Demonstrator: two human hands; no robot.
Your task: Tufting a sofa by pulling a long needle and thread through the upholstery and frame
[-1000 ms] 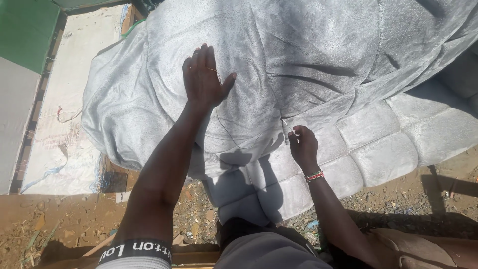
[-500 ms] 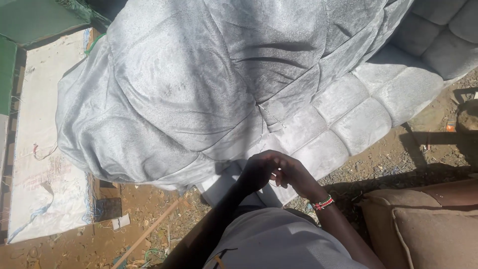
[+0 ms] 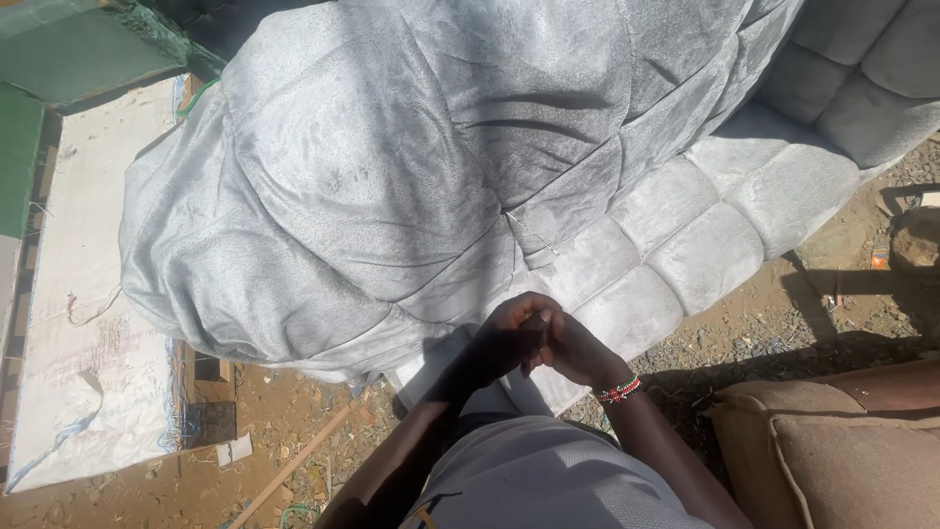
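Note:
A large grey velvet cover lies draped and wrinkled over a tufted grey sofa cushion. My left hand and my right hand are pressed together just off the cushion's near edge, in shadow, fingers curled shut against each other. Whether anything small sits between the fingers is hidden. A beaded bracelet circles my right wrist. A thin thread shows at the seam where the cover meets the tufted squares, above my hands.
A white sheet on a board lies at the left over bare dirt with wood scraps. A brown cushion sits at the lower right. More dark grey tufted padding fills the upper right.
My left hand lifted off the cover, where it lay flat, and came back to meet my right hand at the cushion's near edge. The view shifted slightly.

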